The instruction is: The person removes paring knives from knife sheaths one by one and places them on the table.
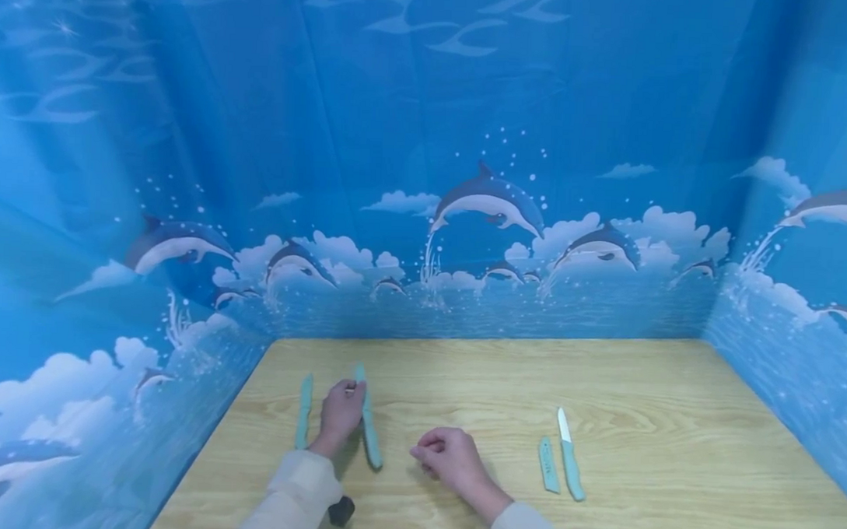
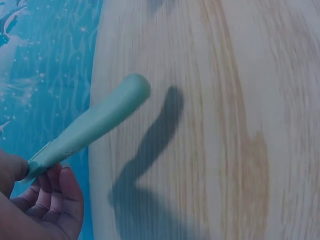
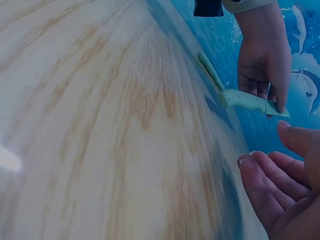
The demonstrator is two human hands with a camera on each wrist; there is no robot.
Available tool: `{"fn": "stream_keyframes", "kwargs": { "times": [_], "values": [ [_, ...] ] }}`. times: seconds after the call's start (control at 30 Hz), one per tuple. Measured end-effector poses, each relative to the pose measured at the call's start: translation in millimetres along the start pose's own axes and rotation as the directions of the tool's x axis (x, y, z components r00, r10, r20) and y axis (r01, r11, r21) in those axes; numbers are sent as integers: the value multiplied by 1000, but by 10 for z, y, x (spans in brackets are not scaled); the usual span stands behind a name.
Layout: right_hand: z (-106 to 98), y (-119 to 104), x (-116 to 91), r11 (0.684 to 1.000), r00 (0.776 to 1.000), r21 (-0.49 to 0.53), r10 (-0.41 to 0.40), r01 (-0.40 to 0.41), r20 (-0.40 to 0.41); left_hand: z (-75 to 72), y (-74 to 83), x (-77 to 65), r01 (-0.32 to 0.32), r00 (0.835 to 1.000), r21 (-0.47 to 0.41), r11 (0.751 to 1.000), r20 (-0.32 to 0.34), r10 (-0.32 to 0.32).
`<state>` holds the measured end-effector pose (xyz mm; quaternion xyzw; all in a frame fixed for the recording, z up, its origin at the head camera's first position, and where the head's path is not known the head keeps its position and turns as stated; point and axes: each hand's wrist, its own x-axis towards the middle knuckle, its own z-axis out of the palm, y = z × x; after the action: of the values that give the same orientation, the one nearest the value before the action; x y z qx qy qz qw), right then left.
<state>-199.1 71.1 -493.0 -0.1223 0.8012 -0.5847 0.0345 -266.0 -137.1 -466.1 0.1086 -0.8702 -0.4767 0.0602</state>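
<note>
In the head view my left hand (image 1: 343, 411) pinches a teal knife (image 1: 370, 430) by its sheathed end. Its rounded handle (image 2: 107, 112) slants up and away from the fingers in the left wrist view, casting a shadow on the wood. Left of that hand lies a second long teal piece (image 1: 305, 408), its near end beside the sleeve. My right hand (image 1: 452, 460) hovers over the middle of the table with loosely bent fingers. Seen from the right wrist, its thumb and fingertips (image 3: 247, 162) stand apart around nothing.
On the right side of the wood-grain table (image 1: 462, 375) lies a small knife (image 1: 570, 464) with a bare blade and teal handle. Its teal sheath (image 1: 549, 465) rests beside it. A blue dolphin-print curtain (image 1: 428, 140) encloses the table's back and sides.
</note>
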Motion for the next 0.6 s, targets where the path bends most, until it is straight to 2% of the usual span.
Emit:
{"fn": "stream_keyframes", "kwargs": {
  "times": [0.27, 0.6],
  "values": [
    [39, -13, 9, 1000, 1000, -19, -1, 1, 0, 30, 79, -68, -17, 999, -60, 998, 50, 20],
    [55, 1, 11, 1000, 1000, -22, 3, -3, -5, 70, 181, -128, 4, 994, -161, 987, 110, 14]
  ]
}}
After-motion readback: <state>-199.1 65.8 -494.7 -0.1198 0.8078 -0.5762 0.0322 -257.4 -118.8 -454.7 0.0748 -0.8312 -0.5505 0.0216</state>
